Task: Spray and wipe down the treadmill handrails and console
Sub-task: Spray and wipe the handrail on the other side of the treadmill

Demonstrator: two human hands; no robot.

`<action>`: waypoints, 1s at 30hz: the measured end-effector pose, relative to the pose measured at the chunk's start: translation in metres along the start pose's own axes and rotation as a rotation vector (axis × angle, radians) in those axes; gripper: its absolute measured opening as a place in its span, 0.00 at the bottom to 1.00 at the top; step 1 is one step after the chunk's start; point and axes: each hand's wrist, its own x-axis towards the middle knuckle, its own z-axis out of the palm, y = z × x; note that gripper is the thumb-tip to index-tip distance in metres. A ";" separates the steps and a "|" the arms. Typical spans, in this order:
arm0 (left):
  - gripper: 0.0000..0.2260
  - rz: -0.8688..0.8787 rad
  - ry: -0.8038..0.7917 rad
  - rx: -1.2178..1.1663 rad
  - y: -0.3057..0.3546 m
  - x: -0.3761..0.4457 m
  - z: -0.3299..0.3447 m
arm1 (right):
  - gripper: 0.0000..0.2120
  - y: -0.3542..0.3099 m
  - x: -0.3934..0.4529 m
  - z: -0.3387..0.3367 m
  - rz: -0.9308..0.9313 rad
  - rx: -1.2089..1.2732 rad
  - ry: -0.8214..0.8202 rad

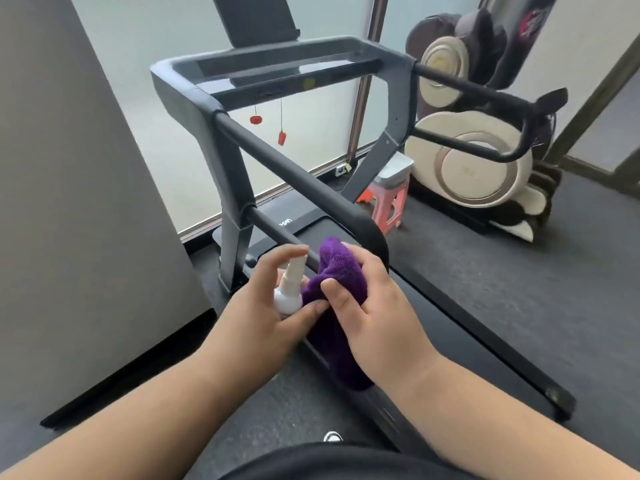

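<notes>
1. Grip: our left hand (pixel 263 306) grasps a small white spray bottle (pixel 288 292), thumb across its shoulder and index finger raised over the pump head. Our right hand (pixel 363 306) clutches a bunched purple microfibre cloth (pixel 334 282), whose tail hangs below the palm.
2. The nozzle points at the cloth, almost touching it. We judge the step in hand to be wetting the cloth before wiping.
3. Method: keep the nozzle just off the fabric, press the pump fully, and turn the cloth between strokes so the wetting spreads. A loaded cloth should keep liquid away from the console (pixel 277 69) electronics.
4. Both hands hover just beside the rounded rear end of the left handrail (pixel 294 168), the nearest surface to wipe. The right handrail (pixel 485 93) and the console stand well apart, further ahead.
5. Containers: the bottle body is hidden behind our fingers, so its fill level cannot be read. A lidded grey bin (pixel 394 173) sits on a pink stool (pixel 388 206) beyond the treadmill; contents not visible.
</notes>
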 end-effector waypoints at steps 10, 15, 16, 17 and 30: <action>0.23 0.023 0.064 0.085 0.020 0.116 0.033 | 0.37 -0.003 0.098 -0.058 -0.091 -0.647 0.139; 0.23 -0.149 0.120 0.164 -0.010 0.137 0.031 | 0.43 0.021 0.133 -0.047 -0.022 -0.881 -0.150; 0.23 -0.158 0.117 0.172 -0.015 0.137 0.031 | 0.44 0.026 0.135 -0.043 -0.035 -0.864 -0.177; 0.23 -0.165 0.120 0.173 -0.019 0.136 0.031 | 0.44 0.030 0.137 -0.040 -0.051 -0.824 -0.204; 0.27 -0.170 0.386 0.111 -0.057 0.136 0.018 | 0.38 0.023 0.210 -0.015 -0.155 -0.771 -0.451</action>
